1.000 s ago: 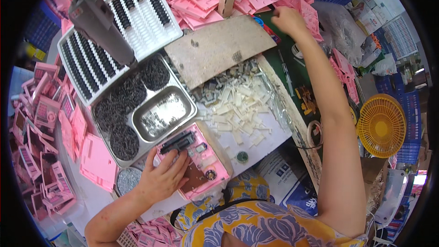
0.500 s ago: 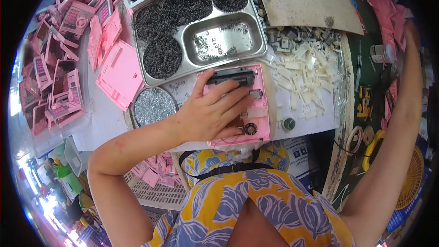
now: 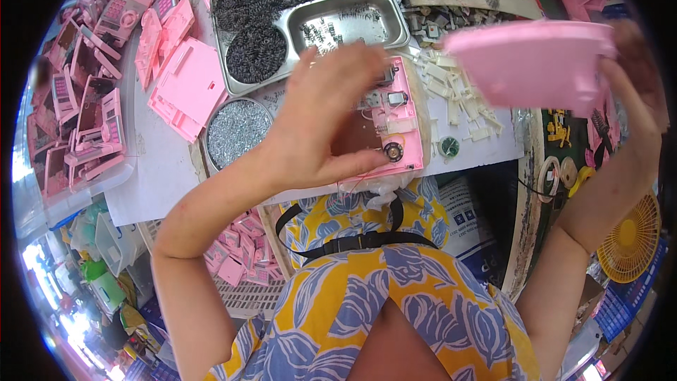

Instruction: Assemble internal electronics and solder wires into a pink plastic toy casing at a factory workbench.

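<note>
In front of me lies a pink plastic casing [image 3: 411, 149] with a small round black part, metal pieces and a brown board inside. My left hand [image 3: 328, 120] hovers over it, fingers spread and thumb close to the round part; nothing shows in its grasp. My right hand [image 3: 635, 77], raised at the right, grips a curved pink plastic shell [image 3: 529, 63] by its right end. Part of that hand is smeared by motion. The shell hangs above white plastic pieces [image 3: 462, 99] on the table.
A steel tray [image 3: 282, 81] of black springs stands behind the casing. Left of it are a round dish of small silvery parts [image 3: 238, 130] and flat pink panels [image 3: 187, 88]. Pink assembled units [image 3: 84, 120] fill the far left. A yellow fan [image 3: 630, 236] stands at the right.
My right hand has come back from the far right pile with the pink shell in it. My left hand has lifted off the casing, and its fingers have moved up and apart.
</note>
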Available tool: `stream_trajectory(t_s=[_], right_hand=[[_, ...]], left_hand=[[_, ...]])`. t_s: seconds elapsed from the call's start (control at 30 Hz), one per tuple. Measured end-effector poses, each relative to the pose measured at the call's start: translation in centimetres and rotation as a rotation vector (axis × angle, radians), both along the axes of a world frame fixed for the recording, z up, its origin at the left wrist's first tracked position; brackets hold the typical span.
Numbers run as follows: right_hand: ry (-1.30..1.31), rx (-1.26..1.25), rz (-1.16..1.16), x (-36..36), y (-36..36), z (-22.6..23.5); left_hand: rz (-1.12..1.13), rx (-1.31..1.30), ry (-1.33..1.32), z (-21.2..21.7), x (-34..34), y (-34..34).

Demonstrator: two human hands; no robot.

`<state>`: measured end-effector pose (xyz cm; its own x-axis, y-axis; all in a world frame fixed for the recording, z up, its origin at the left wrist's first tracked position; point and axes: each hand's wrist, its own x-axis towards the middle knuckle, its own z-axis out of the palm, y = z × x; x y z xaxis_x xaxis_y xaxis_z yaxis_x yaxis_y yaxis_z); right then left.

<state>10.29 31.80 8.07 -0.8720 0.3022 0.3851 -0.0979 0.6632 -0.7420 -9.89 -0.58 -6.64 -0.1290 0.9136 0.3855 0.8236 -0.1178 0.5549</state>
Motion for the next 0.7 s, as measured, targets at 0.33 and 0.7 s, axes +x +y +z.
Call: stream_trajectory(t_s=[0.33,0.7], right_hand=[[0.440,0.075,0.011,-7.9,-9.5,-7.2],[0.159,-0.778,-0.230,1.7,-7.1,-17.3]], left_hand=[[0.226,0.387,-1.034,3.6,0.8,-1.1],[0.600,-0.504,-0.375,-4.9,10.3,-9.4]])
